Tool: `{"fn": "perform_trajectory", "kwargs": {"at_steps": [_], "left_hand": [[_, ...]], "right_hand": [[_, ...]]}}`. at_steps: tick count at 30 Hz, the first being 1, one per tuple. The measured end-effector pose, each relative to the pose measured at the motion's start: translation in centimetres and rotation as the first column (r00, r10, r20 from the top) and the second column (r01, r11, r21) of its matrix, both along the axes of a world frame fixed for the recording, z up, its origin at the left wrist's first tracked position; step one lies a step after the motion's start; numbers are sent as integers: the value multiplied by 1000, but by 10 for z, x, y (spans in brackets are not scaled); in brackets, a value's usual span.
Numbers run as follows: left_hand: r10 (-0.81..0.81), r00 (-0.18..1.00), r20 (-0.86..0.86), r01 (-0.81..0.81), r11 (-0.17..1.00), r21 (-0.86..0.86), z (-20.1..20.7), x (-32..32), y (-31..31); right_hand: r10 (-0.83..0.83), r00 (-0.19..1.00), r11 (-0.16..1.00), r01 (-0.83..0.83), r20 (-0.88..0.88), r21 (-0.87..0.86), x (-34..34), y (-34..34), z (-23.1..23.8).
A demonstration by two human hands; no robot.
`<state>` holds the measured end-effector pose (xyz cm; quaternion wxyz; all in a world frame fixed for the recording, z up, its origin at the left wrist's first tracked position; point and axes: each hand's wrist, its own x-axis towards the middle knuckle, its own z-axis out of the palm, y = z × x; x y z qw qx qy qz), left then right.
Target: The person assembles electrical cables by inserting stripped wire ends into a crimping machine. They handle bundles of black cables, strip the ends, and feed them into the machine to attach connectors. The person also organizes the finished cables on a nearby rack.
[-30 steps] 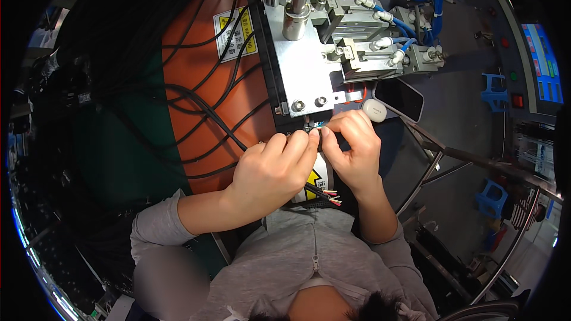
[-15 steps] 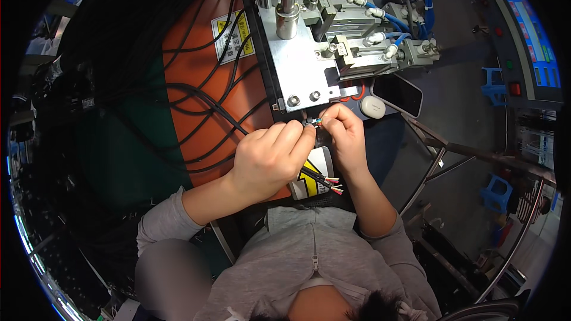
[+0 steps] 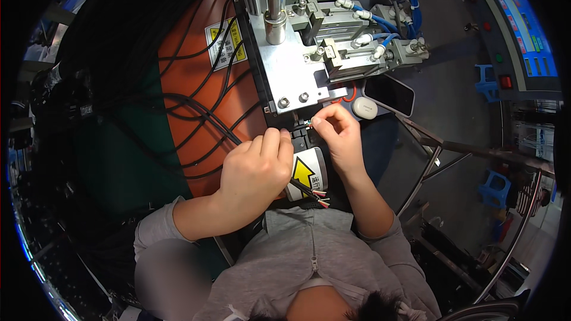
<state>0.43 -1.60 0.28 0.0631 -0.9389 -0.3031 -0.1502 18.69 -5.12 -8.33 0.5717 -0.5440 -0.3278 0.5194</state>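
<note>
- At your far left, the bundle of black cables [image 3: 178,107] drapes across the orange panel [image 3: 196,83]; keep your forearm off it so nothing drags on the work.
- Your left hand [image 3: 256,169] is curled, fingers bent down at the edge of the machine just below the metal plate [image 3: 291,74]. A black cable runs under it, but the pictures do not show whether you actually grip it, so I cannot tell. If you do hold it, keep it steady and leave a little slack.
- Below your left hand, loose coloured wire ends [image 3: 320,197] stick out beside the yellow arrow label [image 3: 303,172]. Keep them clear of your sleeve.
- Between your hands, the small wire end piece [image 3: 308,123] sits right under the two bolts [image 3: 291,100] of the plate, touching your right fingertips.
- Your right hand [image 3: 336,134] pinches that wire end piece between thumb and forefinger. Hold it close to the tip, line it up straight with the opening in the dark block beneath the plate, and ease it in rather than forcing it; a tilted entry would likely bend the strands.
- To your right, a white round case [image 3: 364,107] and a dark phone [image 3: 389,95] lie near your knuckles; mind your wrist there.
- Above, the blue hoses [image 3: 380,21] stay well apart from your hands.
</note>
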Motion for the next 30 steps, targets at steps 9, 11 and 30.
{"fn": "perform_trajectory", "kwargs": {"at_steps": [9, 11, 30], "left_hand": [[-23, 995, 94, 43, 975, -218, 3, -3, 5], [-123, 943, 308, 162, 981, -103, 12, 2, 14], [-126, 761, 636, 313, 931, -190, 6, 3, 13]], "right_hand": [[148, 883, 678, -418, 445, 604, 17, -5, 39], [104, 918, 739, -329, 383, 588, 18, -9, 38], [-304, 764, 765, -160, 569, 624, -12, -4, 68]]}}
